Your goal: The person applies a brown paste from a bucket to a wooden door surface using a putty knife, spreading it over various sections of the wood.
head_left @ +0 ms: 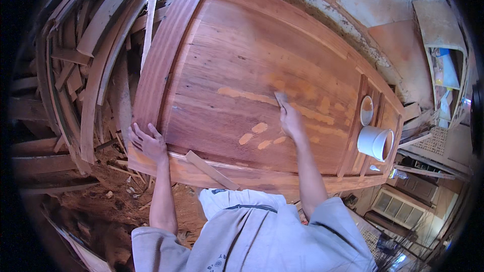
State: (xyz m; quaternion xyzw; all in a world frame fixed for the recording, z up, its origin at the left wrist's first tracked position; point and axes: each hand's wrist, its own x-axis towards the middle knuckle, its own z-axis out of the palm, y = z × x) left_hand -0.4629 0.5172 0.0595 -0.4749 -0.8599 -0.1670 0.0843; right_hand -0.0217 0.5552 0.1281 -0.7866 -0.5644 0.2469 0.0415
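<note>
A large reddish-brown wooden door (pixel 222 60) lies flat before me, with a recessed panel. Orange filler makes a long streak (pixel 242 94) and several small patches on that panel. My right hand (pixel 291 121) is closed around a putty knife (pixel 280 97), whose blade touches the panel at the streak; its handle is mostly hidden in my fingers. At the door's near left corner my left hand (pixel 149 143) rests on the frame, fingers spread and holding nothing. A loose wooden strip (pixel 212 170) slants over the door's near edge, to the right of that hand.
On the door's right end stand a white bucket (pixel 370 142) and a round lid (pixel 367 111) smeared with filler. Scrap boards (pixel 96 65) pile up on the left. A shelf unit (pixel 443 60) stands far right, and sawdust and debris (pixel 111 206) cover the ground at near left.
</note>
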